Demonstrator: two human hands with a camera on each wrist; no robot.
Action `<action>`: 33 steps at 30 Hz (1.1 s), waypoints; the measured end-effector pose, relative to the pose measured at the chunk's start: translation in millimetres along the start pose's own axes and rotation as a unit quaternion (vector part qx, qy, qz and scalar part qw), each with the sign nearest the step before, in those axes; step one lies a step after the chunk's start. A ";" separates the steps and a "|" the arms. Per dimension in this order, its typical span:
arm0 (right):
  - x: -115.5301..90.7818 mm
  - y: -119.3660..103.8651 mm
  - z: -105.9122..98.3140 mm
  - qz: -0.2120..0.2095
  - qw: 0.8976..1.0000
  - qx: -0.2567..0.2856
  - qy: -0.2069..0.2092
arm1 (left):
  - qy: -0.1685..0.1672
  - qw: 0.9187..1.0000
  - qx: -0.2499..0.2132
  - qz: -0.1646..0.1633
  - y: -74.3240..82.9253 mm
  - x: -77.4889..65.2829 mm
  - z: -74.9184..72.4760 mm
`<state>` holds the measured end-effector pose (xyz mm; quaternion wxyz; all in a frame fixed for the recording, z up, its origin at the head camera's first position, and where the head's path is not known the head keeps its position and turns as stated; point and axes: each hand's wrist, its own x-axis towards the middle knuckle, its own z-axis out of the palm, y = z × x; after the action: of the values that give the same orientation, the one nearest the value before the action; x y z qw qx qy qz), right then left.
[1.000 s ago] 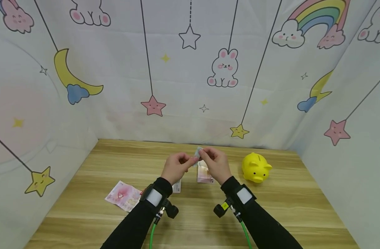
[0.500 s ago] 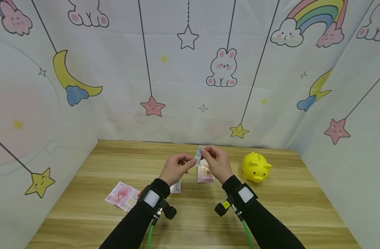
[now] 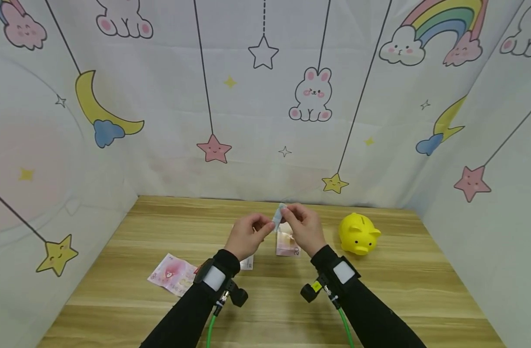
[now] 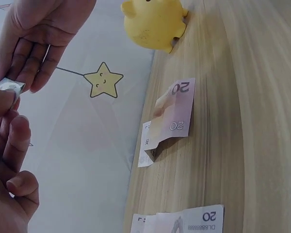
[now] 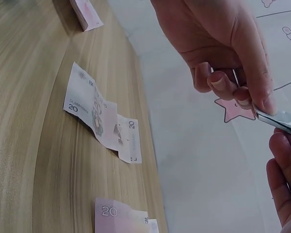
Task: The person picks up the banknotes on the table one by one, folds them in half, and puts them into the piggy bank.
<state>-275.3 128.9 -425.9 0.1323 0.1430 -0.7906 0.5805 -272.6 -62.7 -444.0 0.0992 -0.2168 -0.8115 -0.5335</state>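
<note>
Over the far middle of the table, both hands hold a small pale blue-green banknote (image 3: 279, 216), folded into a narrow strip. My left hand (image 3: 249, 237) pinches its lower end between thumb and fingers. At the upper end, my right hand (image 3: 306, 229) pinches it too. The right wrist view shows the folded note (image 5: 283, 120) edge-on, with a layered edge. Below the hands lies a creased pinkish 20 banknote (image 3: 287, 244). A second 20 note (image 5: 89, 104) lies nearer the left hand and is mostly covered by it in the head view.
A yellow piggy bank (image 3: 358, 234) stands right of the hands. At the left lies a pink banknote (image 3: 171, 274), partly behind the left sleeve. The wooden table (image 3: 378, 299) ends at a cartoon-printed cloth wall (image 3: 169, 169), with more cloth along both sides.
The hands have drawn slightly apart, the right one moving a little to the right. More of the folded banknote shows between them. Both hands keep their pinch on it.
</note>
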 end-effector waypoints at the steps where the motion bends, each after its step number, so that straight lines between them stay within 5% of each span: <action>1: 0.1 0.6 -0.3 -0.001 1.000 -0.001 0.002 | 0.008 1.000 0.016 0.013 0.8 0.0 0.8; 7: 0.5 3.5 -0.9 -0.009 1.000 0.000 0.003 | 0.030 0.995 0.084 0.051 2.1 -0.2 2.3; 14: -0.8 0.8 -0.1 -0.024 1.000 -0.016 0.008 | 0.006 1.000 0.016 -0.017 4.5 2.4 -5.3; 18: -2.0 -0.5 0.6 -0.042 0.999 -0.028 0.008 | -0.003 1.000 0.002 -0.020 5.2 3.3 -5.1; 24: -2.3 0.4 0.8 -0.047 0.998 -0.031 0.009 | 0.019 0.996 0.070 0.043 6.5 3.2 1.6; 30: -1.2 0.1 1.1 -0.017 0.999 -0.023 0.023 | 0.077 0.961 0.215 0.155 6.3 1.6 11.1; 33: -0.8 0.2 0.6 -0.011 1.000 -0.021 0.021 | 0.069 0.969 0.198 0.134 4.4 1.6 11.3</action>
<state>-274.7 128.5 -426.6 0.1577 0.1365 -0.7981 0.5653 -271.2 -50.5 -444.3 0.2665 -0.2623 -0.8558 -0.3576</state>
